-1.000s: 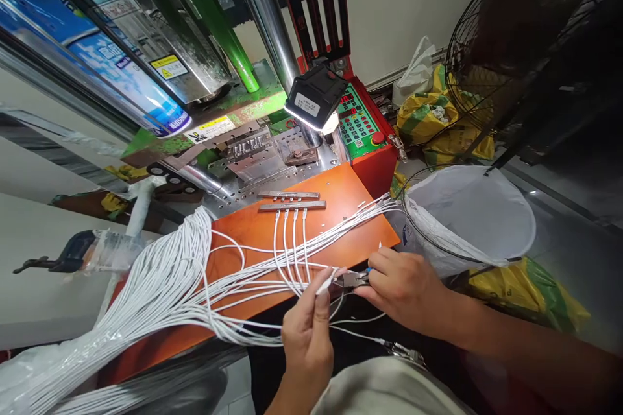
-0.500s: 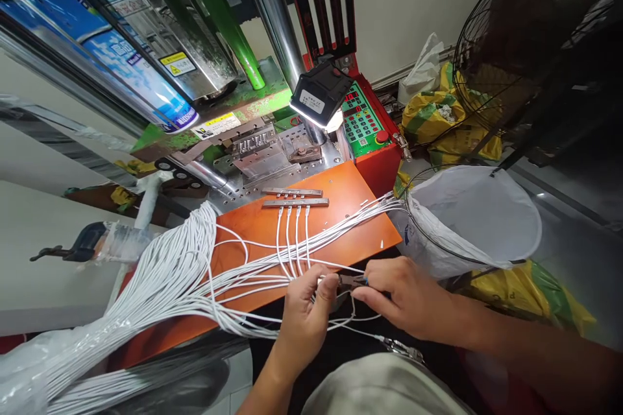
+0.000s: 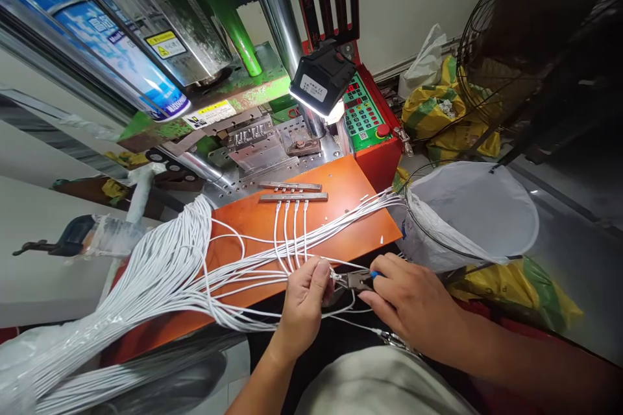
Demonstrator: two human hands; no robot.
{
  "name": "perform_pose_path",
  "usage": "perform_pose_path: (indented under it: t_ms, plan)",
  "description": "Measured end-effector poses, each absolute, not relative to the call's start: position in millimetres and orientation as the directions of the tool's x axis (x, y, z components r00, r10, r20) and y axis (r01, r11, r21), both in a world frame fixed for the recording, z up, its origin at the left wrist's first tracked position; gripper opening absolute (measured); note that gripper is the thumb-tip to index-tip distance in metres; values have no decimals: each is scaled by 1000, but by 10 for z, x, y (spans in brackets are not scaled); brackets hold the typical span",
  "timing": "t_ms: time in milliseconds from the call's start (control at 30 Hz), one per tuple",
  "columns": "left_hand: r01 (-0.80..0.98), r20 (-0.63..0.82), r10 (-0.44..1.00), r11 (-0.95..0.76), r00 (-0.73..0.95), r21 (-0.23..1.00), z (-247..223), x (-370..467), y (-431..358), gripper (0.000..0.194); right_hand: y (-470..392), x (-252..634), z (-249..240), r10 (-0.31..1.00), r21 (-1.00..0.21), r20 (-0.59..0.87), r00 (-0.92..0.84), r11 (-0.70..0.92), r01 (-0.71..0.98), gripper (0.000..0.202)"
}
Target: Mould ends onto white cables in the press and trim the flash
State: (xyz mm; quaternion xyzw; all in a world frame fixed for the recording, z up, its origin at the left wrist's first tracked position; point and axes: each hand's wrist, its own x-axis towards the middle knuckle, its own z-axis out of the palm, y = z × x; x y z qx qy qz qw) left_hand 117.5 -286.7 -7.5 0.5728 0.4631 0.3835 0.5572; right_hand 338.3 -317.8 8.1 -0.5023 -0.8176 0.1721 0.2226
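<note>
My left hand is closed with thumb against fingers, pinching the end of a white cable at the front edge of the orange board. My right hand is wrapped round blue-handled cutting pliers. The jaws of the pliers meet the small white piece at my left fingertips; its details are too small to tell. Beyond my hands, several white cables run up to a slotted metal bar, with their plug ends at it. A second metal bar lies just behind.
A thick bundle of white cables spreads over the board from the left. Behind stands a press with a metal mould, a lamp and a green control panel. At right are a white-lined bin and yellow bags.
The pliers now show more fully between my hands, their jaws at my left fingertips. My right hand has shifted slightly right. The camera view has moved a little.
</note>
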Motion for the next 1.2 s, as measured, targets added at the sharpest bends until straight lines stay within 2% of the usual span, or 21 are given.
perform_pose_path:
  t_ms: [67,167,400,567,733,867,1033,1200]
  plan:
    - [131,-45,966,11,256,991,-100,1185,-2898,44,-3203,3351,54,876,-364,276,-396,477,800,34]
    - [140,12,972,-46,233,989,-129,1200,-2934,42,-3210,3310,24,859,-266,328,-394,484,834,31]
    - [121,70,981,-93,180,988,-92,1250,-2961,37,-3172,3274,8,843,-273,349,-410,510,816,31]
    - [100,84,978,-105,190,989,-61,1270,-2952,32,-3176,3296,-44,841,-349,337,-423,529,774,36]
    - [-93,-44,969,68,244,993,-88,1313,-2978,36,-3200,3324,-78,848,-443,325,-419,528,725,43]
    - [-161,-124,963,165,238,973,-123,1316,-2968,41,-3194,3366,-72,869,-578,229,-438,483,657,45]
    - [-225,-113,911,216,397,950,-199,1281,-2893,42,-3166,3403,-100,870,-864,38,-492,276,421,51]
    - [-332,-112,886,283,451,900,-221,1303,-2861,43,-3147,3450,-115,843,-976,-99,-529,20,215,61]
